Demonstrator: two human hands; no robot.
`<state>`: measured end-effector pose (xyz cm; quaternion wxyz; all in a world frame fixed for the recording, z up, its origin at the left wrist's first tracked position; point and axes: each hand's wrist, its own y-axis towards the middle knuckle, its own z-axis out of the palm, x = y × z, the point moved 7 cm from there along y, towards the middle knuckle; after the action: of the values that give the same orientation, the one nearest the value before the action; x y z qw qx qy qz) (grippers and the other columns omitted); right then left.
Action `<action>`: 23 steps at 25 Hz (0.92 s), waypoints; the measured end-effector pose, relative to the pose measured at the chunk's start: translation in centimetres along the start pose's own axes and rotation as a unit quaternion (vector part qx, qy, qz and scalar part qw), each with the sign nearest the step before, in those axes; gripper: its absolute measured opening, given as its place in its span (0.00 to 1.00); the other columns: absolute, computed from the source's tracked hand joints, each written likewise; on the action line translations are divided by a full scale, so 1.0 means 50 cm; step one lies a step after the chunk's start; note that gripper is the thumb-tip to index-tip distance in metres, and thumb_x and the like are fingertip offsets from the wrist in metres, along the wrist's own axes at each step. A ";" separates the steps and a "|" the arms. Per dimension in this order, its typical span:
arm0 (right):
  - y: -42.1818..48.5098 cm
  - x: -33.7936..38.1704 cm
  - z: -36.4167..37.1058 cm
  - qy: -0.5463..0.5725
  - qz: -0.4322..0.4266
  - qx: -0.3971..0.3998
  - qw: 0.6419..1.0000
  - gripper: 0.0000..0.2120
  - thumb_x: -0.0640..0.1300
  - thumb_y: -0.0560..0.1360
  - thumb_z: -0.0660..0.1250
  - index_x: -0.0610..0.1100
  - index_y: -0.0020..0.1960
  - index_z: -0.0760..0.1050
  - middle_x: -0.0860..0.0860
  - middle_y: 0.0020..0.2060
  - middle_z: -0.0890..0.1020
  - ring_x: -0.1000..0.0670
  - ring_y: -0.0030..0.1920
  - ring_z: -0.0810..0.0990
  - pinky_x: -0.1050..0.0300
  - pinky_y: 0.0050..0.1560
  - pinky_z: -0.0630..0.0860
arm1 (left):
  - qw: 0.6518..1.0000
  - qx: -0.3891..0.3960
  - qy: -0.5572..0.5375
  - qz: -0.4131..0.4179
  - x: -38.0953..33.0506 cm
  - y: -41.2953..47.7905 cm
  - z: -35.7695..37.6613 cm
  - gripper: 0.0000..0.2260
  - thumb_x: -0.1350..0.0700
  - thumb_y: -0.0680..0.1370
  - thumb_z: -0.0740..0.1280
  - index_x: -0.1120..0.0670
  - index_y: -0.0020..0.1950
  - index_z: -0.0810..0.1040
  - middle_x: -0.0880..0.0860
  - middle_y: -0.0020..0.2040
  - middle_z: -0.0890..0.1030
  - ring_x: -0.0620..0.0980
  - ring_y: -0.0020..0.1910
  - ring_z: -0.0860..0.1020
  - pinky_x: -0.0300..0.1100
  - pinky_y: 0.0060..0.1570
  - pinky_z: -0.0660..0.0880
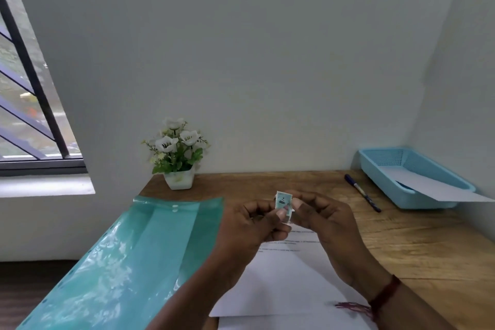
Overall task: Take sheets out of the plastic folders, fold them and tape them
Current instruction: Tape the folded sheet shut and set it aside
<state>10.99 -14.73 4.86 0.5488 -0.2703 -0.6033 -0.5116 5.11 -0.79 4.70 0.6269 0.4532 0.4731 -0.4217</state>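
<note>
Above the desk, both my hands pinch a small pale-blue sticker (283, 202) with a picture on it. My left hand (251, 225) holds its lower edge with thumb and fingers; my right hand (321, 215) pinches its right side. Below them lies a white printed sheet (281, 284), folded, on the wooden desk (417, 244). A teal plastic folder (120, 262) lies to the left, hanging over the desk's left edge.
A blue mesh tray (396, 169) holding a white sheet (439, 187) stands at the back right. A dark pen (363, 192) lies beside it. A white pot of artificial flowers (176, 155) stands at the back left against the wall.
</note>
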 end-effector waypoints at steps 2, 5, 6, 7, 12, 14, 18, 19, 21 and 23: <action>0.002 0.001 -0.002 -0.012 -0.015 -0.006 1.000 0.08 0.38 0.74 0.70 0.44 0.52 0.84 0.48 0.46 0.87 0.47 0.50 0.85 0.50 0.54 0.80 | 1.000 0.004 0.019 0.001 0.003 0.002 0.001 0.02 0.61 0.73 0.72 0.58 0.43 0.85 0.60 0.38 0.85 0.53 0.37 0.83 0.41 0.40 0.80; 0.000 0.002 0.001 -0.021 -0.035 -0.006 0.999 0.08 0.36 0.73 0.71 0.43 0.51 0.84 0.49 0.46 0.87 0.50 0.50 0.85 0.56 0.53 0.80 | 0.998 0.002 0.057 0.003 0.008 0.001 -0.003 0.05 0.60 0.74 0.72 0.59 0.48 0.84 0.58 0.39 0.85 0.54 0.39 0.84 0.44 0.44 0.81; -0.002 0.003 0.004 -0.023 -0.040 -0.005 0.999 0.08 0.36 0.73 0.71 0.42 0.51 0.84 0.50 0.46 0.87 0.51 0.50 0.85 0.57 0.53 0.80 | 0.998 0.001 0.061 0.004 0.009 0.001 -0.004 0.05 0.61 0.74 0.72 0.60 0.49 0.84 0.58 0.40 0.85 0.54 0.39 0.84 0.44 0.44 0.81; -0.003 0.004 0.006 -0.025 -0.046 -0.006 0.999 0.08 0.36 0.73 0.71 0.41 0.51 0.84 0.50 0.46 0.87 0.51 0.51 0.85 0.58 0.53 0.80 | 0.998 -0.002 0.060 0.006 0.011 0.001 -0.005 0.05 0.61 0.74 0.72 0.60 0.49 0.84 0.59 0.40 0.85 0.54 0.39 0.84 0.44 0.44 0.81; -0.007 0.001 0.002 -0.020 -0.056 -0.010 0.998 0.07 0.34 0.72 0.72 0.40 0.49 0.84 0.53 0.50 0.86 0.54 0.53 0.84 0.64 0.53 0.78 | 0.998 -0.013 0.057 0.001 0.015 -0.004 -0.002 0.04 0.60 0.73 0.73 0.58 0.47 0.85 0.59 0.40 0.86 0.54 0.39 0.84 0.44 0.44 0.81; -0.009 0.002 0.001 -0.021 -0.060 -0.008 0.998 0.07 0.34 0.72 0.71 0.39 0.49 0.84 0.53 0.50 0.86 0.55 0.54 0.83 0.66 0.52 0.78 | 0.998 -0.015 0.055 -0.001 0.016 -0.004 -0.003 0.04 0.60 0.73 0.73 0.57 0.47 0.85 0.58 0.40 0.86 0.54 0.39 0.84 0.44 0.44 0.81; -0.010 0.009 -0.003 0.004 -0.064 -0.017 0.998 0.07 0.33 0.72 0.71 0.39 0.49 0.84 0.52 0.51 0.86 0.52 0.54 0.84 0.62 0.51 0.80 | 0.999 -0.020 0.049 0.002 0.016 -0.004 -0.005 0.04 0.62 0.72 0.74 0.57 0.46 0.85 0.58 0.40 0.86 0.54 0.39 0.84 0.40 0.41 0.81; -0.010 0.007 -0.005 0.018 -0.059 -0.020 0.998 0.07 0.33 0.72 0.71 0.40 0.49 0.84 0.51 0.50 0.86 0.51 0.54 0.84 0.61 0.51 0.80 | 0.999 -0.018 0.047 0.001 0.016 -0.005 -0.005 0.05 0.63 0.71 0.74 0.57 0.46 0.85 0.58 0.40 0.86 0.54 0.39 0.84 0.40 0.41 0.80; -0.011 0.008 -0.009 0.038 -0.048 -0.024 0.998 0.08 0.34 0.72 0.71 0.40 0.49 0.83 0.51 0.50 0.86 0.49 0.53 0.84 0.59 0.49 0.81 | 0.999 -0.014 0.047 -0.003 0.018 -0.006 -0.004 0.06 0.64 0.70 0.75 0.56 0.46 0.85 0.57 0.41 0.86 0.53 0.39 0.84 0.40 0.41 0.80; -0.010 0.010 -0.013 0.047 -0.046 -0.029 0.997 0.08 0.35 0.71 0.71 0.39 0.50 0.83 0.50 0.49 0.86 0.48 0.51 0.85 0.57 0.49 0.82 | 0.998 -0.014 0.055 -0.004 0.020 -0.004 -0.007 0.06 0.64 0.70 0.75 0.56 0.46 0.85 0.57 0.42 0.86 0.53 0.40 0.84 0.42 0.43 0.81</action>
<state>10.66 -15.59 5.09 0.5441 -0.2343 -0.5736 -0.5657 5.06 -0.59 3.64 0.6046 0.4654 0.5143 -0.3918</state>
